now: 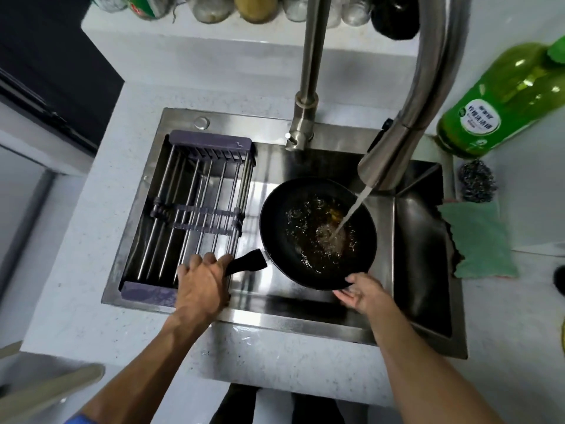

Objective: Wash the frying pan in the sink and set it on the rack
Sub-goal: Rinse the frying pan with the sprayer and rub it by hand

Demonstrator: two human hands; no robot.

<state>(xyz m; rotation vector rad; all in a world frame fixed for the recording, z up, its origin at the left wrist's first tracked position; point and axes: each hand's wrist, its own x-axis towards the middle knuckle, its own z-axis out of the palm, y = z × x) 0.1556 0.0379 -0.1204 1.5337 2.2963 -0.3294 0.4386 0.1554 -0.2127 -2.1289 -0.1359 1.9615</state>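
Left hand grips the end of the black handle of the round black frying pan, fingers curled over it, knuckles up, forearm running in from the lower left. Right hand lies at the pan's near rim with its fingers loosely spread and fairly straight, the thumb over the rim edge; whether the fingers below press the pan's underside cannot be told. That forearm enters from the lower right.

Frying pan: held over the basin of the stainless-steel sink, mouth upward. Its long axis runs roughly left to right, with the handle pointing left and slightly toward the person, and the bowl at the right. Brownish, bubbling water lies in the bowl.

Curved brushed-steel tap: its spout stands above the far right of the pan, and a stream of water falls slantwise from it into the bowl.

Grey-ended drying rack of steel rods: spans the left part of the sink, just beside the pan's handle; the left hand is over its near right corner.

Right of the sink, on the speckled white counter: a green detergent bottle lying tilted at the far side, a steel-wool scourer nearer, and a green cloth at the sink's edge.
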